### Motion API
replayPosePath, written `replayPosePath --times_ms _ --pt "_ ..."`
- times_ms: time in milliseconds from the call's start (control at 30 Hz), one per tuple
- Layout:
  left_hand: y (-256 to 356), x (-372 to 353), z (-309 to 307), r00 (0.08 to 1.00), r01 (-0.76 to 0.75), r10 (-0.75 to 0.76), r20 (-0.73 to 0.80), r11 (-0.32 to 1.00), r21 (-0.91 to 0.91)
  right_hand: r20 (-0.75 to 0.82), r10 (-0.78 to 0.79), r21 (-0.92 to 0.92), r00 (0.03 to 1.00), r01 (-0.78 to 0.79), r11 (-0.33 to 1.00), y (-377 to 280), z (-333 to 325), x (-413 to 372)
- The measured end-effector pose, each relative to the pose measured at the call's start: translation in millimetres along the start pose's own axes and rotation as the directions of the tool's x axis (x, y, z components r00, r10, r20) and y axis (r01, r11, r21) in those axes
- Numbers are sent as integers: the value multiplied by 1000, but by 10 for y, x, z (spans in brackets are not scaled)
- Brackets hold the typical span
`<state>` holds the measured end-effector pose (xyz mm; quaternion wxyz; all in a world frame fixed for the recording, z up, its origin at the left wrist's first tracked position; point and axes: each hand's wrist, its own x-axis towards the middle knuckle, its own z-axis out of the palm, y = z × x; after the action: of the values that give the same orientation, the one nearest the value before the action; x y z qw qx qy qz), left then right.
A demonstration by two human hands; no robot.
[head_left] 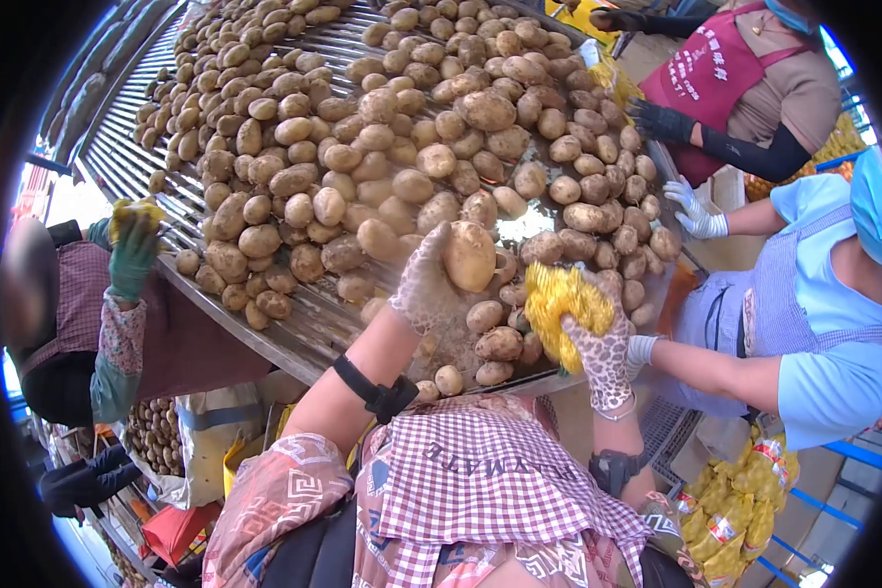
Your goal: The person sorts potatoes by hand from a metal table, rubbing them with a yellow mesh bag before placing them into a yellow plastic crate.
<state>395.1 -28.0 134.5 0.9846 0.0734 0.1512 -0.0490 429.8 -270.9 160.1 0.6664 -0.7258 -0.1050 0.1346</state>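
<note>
My left hand (425, 282), in a spotted light glove, is closed around a large pale-brown potato (470, 257) held just above the sorting table. In my right hand (598, 345), in a leopard-print glove, is a bunched yellow mesh bag (561, 309), gripped at the table's near edge. What the bag holds, if anything, I cannot make out. Several loose potatoes (498, 343) lie between my hands, and a wide pile of potatoes (363, 167) spreads beyond them.
The slatted metal table (147, 118) has a raised near rim. At the right stand a person in blue (823, 304) and one in a red apron (725, 78); at the left, a person holds a yellow bundle (135, 220). Filled yellow mesh bags (730, 500) are stacked lower right.
</note>
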Motion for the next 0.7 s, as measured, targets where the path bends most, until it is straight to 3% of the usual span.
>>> replayPosePath --times_ms 33,67,133,200,267,333,400,433,467,533,600,633,667,700 --pt "-39 -4 -33 998 -20 30 -58 987 161 24 -200 -258 980 199 945 -121 18 94" --pt "-102 18 -45 999 -3 12 -53 988 157 101 -374 -491 922 373 787 -247 39 159" --pt "-215 45 -76 993 -109 79 85 885 452 283 -516 -543 808 579 608 -643 306 157" --pt "-256 -56 -118 998 -53 41 39 925 375 547 -413 -565 728 685 459 -589 325 171" --pt "-171 -246 70 997 45 -67 47 928 370 197 -239 -373 951 298 879 -53 56 473" --pt "-122 -341 47 992 57 -87 87 950 307 -114 48 -180 992 -69 981 269 -308 708" --pt "-121 -320 -124 995 96 -96 -13 969 228 -89 24 -179 996 -40 983 -54 -149 596" --pt "-160 -329 -165 995 101 -99 -20 969 226 63 -270 -389 961 272 880 -224 38 458" --pt "-194 -297 -176 996 69 -56 -62 969 238 265 -502 -523 823 560 642 -363 213 347" --pt "-252 -259 -184 997 -30 48 -57 955 294 577 -434 -527 692 722 449 -515 465 128" --pt "-239 -285 -201 997 -40 62 -43 922 384 587 -429 -524 687 726 446 -221 386 257" --pt "-220 -319 -258 996 -55 78 -44 925 376 349 -312 -604 883 467 645 19 232 435" --pt "-195 -363 -354 996 -57 83 -42 902 427 87 -130 -595 988 156 789 166 84 559" --pt "-166 -373 -404 996 -58 86 -36 875 480 170 -87 -545 982 167 822 196 -41 642"
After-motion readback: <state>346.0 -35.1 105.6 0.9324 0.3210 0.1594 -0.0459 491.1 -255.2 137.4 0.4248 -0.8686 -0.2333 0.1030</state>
